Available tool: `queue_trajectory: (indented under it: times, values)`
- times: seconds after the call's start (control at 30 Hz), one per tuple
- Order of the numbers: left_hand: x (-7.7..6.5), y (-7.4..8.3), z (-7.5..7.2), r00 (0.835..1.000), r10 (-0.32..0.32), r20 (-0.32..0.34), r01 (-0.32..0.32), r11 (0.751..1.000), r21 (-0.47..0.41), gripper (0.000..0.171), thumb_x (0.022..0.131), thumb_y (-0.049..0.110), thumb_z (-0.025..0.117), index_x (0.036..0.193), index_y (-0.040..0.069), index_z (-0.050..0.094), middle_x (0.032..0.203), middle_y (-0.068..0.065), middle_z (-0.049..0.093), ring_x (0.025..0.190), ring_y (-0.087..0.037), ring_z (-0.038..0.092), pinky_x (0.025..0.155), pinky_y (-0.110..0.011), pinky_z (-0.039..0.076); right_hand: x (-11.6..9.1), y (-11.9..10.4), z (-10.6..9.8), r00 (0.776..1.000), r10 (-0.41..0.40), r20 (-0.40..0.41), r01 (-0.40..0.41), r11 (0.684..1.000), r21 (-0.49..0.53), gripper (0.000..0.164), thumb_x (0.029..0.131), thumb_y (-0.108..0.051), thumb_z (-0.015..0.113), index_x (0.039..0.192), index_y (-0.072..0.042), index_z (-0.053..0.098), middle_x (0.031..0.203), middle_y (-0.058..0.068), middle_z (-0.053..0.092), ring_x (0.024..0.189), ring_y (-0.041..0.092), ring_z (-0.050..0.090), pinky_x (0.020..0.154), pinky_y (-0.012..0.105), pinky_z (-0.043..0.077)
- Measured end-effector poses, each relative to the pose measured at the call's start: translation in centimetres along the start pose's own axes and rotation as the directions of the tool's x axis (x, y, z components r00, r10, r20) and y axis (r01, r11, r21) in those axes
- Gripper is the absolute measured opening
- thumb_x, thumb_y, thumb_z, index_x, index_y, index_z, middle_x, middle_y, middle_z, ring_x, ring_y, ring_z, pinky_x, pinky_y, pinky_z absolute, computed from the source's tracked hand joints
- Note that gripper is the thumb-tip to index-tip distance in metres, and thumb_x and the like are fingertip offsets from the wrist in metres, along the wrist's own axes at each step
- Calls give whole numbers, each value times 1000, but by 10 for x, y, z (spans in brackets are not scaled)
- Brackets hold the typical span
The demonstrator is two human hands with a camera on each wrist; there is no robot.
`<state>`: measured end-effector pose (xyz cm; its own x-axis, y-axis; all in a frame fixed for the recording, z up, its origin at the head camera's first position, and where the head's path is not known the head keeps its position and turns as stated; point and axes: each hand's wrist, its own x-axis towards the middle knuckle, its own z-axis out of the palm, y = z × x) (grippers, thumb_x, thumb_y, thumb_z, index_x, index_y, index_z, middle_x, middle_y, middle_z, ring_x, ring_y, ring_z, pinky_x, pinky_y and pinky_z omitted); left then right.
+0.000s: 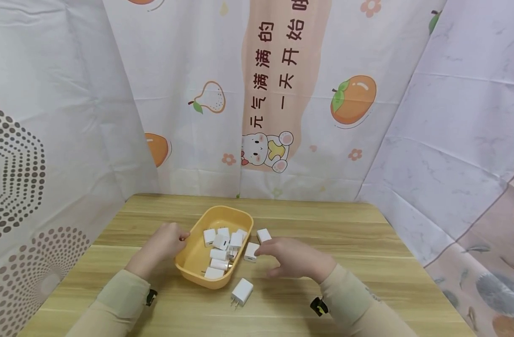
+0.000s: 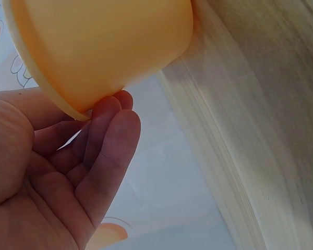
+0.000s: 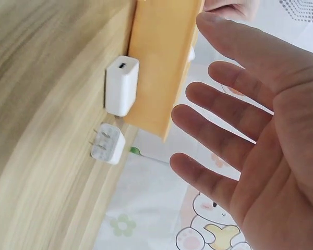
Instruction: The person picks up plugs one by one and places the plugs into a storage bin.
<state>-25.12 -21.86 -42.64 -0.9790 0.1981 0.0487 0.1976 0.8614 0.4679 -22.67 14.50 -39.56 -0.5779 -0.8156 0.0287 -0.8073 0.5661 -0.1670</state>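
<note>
My left hand (image 1: 162, 245) pinches the left rim of a yellow plastic bin (image 1: 192, 258), thumb on one side and fingertips on the other in the left wrist view. Inside the bin lie several white charger plugs (image 1: 219, 254), mostly toward its right side. Over the table just right of the bin is my right hand (image 1: 296, 258), its fingers extended and nothing held. Near its fingertips, one white charger (image 3: 121, 86) stands close to the bin's wall. Another charger (image 3: 108, 143) lies farther back with its prongs showing.
A third loose charger (image 1: 242, 291) lies in front of the bin, prongs toward me. The wood-grain table (image 1: 324, 224) reaches back to a printed curtain (image 1: 198, 140), with more hanging cloth (image 1: 442, 154) along both sides.
</note>
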Motion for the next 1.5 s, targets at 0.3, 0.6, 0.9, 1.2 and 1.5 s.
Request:
queue_trajectory:
  times: [0.3,0.6,0.9,1.2,1.5]
  values:
    - [0,0,0,1000,0,-1,0,1000,-6,29,90,-2,66,118,-6,72,115,-23,71,60,-15,56,50,-28,46,8,-6,15,999,-43,30,44,999,-5,51,83,-29,85,129,-15,69,128,-7,67,120,11,59,102,29,46]
    - [0,-2,0,1000,22,-8,-22,1000,6,28,89,-3,65,115,-3,76,91,-10,71,59,-15,53,49,-28,44,15,-15,26,995,-81,61,82,996,-21,52,83,-31,84,130,-15,68,128,-4,67,117,12,62,101,30,47]
    - [0,-1,1,1000,15,-18,-15,1000,1,28,90,-2,66,116,-5,74,110,-18,73,57,-14,52,48,-27,44,24,-17,39,980,-194,39,194,981,-4,47,81,-29,85,124,-15,70,117,-9,69,101,1,61,90,18,48]
    - [0,0,1,1000,9,-11,-9,1000,-1,28,90,-1,66,117,-5,73,110,-18,73,60,-15,55,50,-28,46,32,-26,47,983,-163,86,160,986,38,39,79,-22,85,116,-22,72,108,-16,67,89,-5,57,79,13,46]
    - [0,0,0,1000,9,-4,-9,1000,-2,28,91,-2,66,117,-5,73,115,-23,71,59,-15,55,50,-28,46,37,-28,55,981,-151,119,152,988,0,39,77,-20,86,114,-23,72,109,-15,65,94,-3,58,83,16,47]
